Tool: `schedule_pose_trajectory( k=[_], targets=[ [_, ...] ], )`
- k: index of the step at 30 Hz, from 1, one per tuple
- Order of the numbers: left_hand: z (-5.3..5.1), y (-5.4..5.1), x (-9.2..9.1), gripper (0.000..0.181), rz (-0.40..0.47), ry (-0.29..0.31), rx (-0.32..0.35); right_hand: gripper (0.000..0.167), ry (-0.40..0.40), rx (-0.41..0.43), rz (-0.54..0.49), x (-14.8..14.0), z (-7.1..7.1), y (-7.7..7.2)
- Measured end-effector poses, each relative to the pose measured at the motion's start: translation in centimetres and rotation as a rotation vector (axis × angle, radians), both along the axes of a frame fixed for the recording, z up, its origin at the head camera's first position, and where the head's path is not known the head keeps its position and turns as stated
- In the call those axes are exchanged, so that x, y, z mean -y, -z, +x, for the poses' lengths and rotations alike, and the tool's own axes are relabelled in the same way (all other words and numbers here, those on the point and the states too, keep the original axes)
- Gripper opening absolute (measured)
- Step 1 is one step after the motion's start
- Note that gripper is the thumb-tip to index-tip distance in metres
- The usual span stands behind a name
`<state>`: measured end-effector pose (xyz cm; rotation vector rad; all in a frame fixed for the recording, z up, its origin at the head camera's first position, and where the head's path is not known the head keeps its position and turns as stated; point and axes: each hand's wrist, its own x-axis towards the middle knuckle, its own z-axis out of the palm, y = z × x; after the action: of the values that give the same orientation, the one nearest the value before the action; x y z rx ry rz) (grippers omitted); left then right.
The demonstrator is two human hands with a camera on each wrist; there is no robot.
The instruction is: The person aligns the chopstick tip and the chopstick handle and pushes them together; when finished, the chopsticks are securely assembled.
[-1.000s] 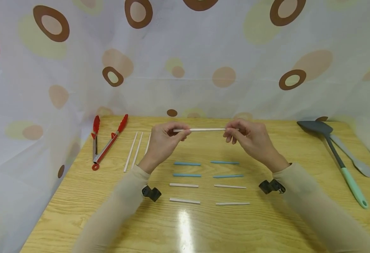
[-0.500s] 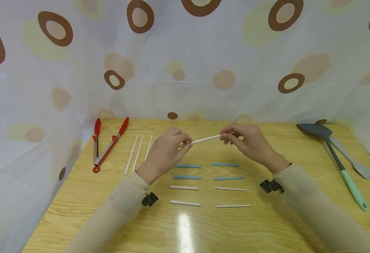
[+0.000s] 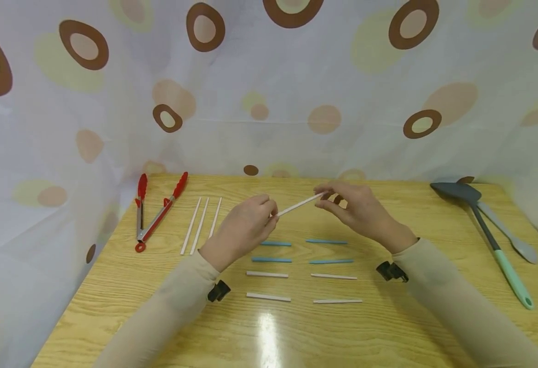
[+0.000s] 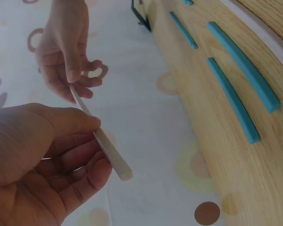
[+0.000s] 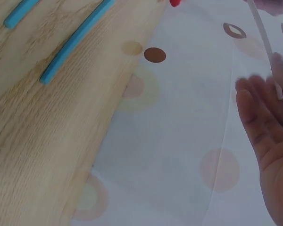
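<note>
A slim white stick (image 3: pixel 298 205) with a squared end is held above the table, its right end higher. My left hand (image 3: pixel 249 221) pinches its left part between thumb and fingers; in the left wrist view the thick end of the stick (image 4: pixel 114 155) sticks out past the fingers. My right hand (image 3: pixel 358 207) is at the other end, its fingers loosely spread. In the right wrist view, that end lies by the right thumb, in front of extended fingers (image 5: pixel 259 113). Below lie short blue sticks (image 3: pixel 326 241) and short white sticks (image 3: pixel 334 276) in two columns.
Three longer white sticks (image 3: pixel 201 225) lie left of the left hand. Red-tipped tongs (image 3: pixel 160 217) lie spread at the far left. On the right, a dark turner (image 3: pixel 485 220) with a green handle crosses a grey spoon (image 3: pixel 523 249). A patterned curtain (image 3: pixel 291 97) hangs behind the table.
The stick has gone from level to slanted, its left end lower. My left hand has turned and lowered slightly. My right fingers have loosened and spread from the stick's end.
</note>
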<state>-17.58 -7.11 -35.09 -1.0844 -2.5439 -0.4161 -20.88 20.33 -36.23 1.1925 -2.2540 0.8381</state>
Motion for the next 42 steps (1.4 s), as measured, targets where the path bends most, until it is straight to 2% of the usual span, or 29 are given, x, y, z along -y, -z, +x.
schedule_pose_trajectory(
  k=[3,6,13,16,18,20,23,31,35,42],
  targets=[
    [-0.1,-0.1,0.4,0.005,0.011,-0.053,0.059,0.045,0.073,0.016,0.021,-0.4,0.0,0.2],
    [-0.3,-0.1,1.0,0.009,0.038,-0.12,0.145,0.045,0.108,0.067,0.067,-0.9,0.0,0.5],
    [-1.1,0.4,2.5,0.018,0.064,-0.243,0.353,0.028,0.075,0.346,0.304,-1.8,0.5,1.9],
    [-1.3,0.8,3.3,0.035,0.037,-0.28,0.429,0.022,0.057,0.438,0.395,-1.9,0.7,2.6],
    [-1.4,1.0,3.7,0.045,0.02,-0.301,0.48,0.019,0.051,0.468,0.429,-1.9,0.7,3.0],
    [-1.5,1.2,4.1,0.051,0.004,-0.323,0.529,0.018,0.059,0.483,0.447,-1.8,0.8,3.3],
    [-1.8,1.6,4.5,0.049,-0.006,-0.354,0.563,0.017,0.066,0.481,0.456,-1.7,0.9,3.6],
    [-2.5,2.3,5.4,0.022,-0.028,-0.46,0.637,0.013,0.086,0.467,0.498,-1.7,1.0,4.3],
    [-2.8,2.8,5.8,0.02,-0.022,-0.472,0.665,0.009,0.089,0.455,0.499,-1.9,1.1,4.5],
    [-3.2,3.5,6.1,0.018,-0.049,-0.482,0.667,0.008,0.098,0.429,0.494,-2.1,1.1,4.9]
  ],
)
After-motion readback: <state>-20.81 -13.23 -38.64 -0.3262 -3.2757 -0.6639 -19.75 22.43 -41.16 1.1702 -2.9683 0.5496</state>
